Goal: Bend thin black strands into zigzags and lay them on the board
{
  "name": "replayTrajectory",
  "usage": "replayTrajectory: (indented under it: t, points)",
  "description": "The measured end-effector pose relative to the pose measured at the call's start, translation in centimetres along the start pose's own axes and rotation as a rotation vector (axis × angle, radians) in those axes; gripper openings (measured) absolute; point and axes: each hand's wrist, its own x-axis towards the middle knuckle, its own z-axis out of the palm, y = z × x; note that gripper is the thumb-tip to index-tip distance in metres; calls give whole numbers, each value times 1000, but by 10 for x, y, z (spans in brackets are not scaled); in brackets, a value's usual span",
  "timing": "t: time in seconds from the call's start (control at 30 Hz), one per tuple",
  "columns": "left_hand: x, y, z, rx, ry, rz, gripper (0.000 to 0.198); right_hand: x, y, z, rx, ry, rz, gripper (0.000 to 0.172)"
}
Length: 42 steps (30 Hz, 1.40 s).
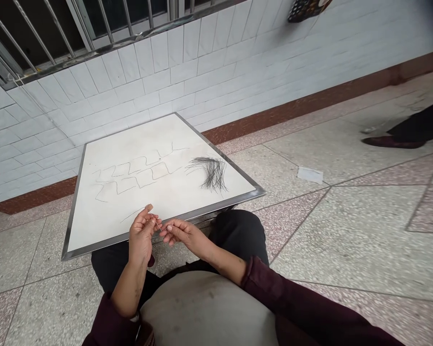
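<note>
My left hand [141,235] is closed in a pinch over the near edge of the white table [104,226]. Close on its right, my right hand [185,234] pinches with thumb and fingers. A thin wire [159,224] runs between the two sets of fingertips. Beyond my left hand, a dark curved strand [130,215] shows against the tabletop; whether it joins the held wire I cannot tell. Bent wires [133,180] lie across the middle of the table in stepped, zigzag rows. A loose bunch of dark, thin wires [212,173] sits at the table's right side.
The table has a grey metal rim [234,198] and stands by a white tiled wall [147,91] with a barred window [94,24]. A white paper [310,175] lies on the floor. At the far right is another person's shoe [393,142].
</note>
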Motion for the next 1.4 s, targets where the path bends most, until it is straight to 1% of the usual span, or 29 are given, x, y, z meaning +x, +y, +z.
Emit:
replayTrajectory:
  t: [0.1,0.23,0.37,0.5,0.8,1.1,1.23,1.4]
  points:
    - [1,-4,0,93,-8,3,51,2,2,-2,52,43,5,31]
    - [1,-10,0,226,-28,35,51,2,6,-4,96,65,35,29]
    - [3,-15,0,288,-62,20,53,1,10,-5,111,97,51,28]
    - [8,-20,-2,334,-74,41,51,2,14,-5,134,121,65,30]
    - [15,-32,-5,309,-87,52,57,5,9,-4,181,162,75,32]
    - [18,-25,1,299,-67,39,54,7,12,-9,265,185,59,29]
    - [22,-28,3,296,-48,24,57,8,11,-12,226,204,36,30]
    - [29,-34,3,233,-41,2,60,10,11,-15,187,236,4,36]
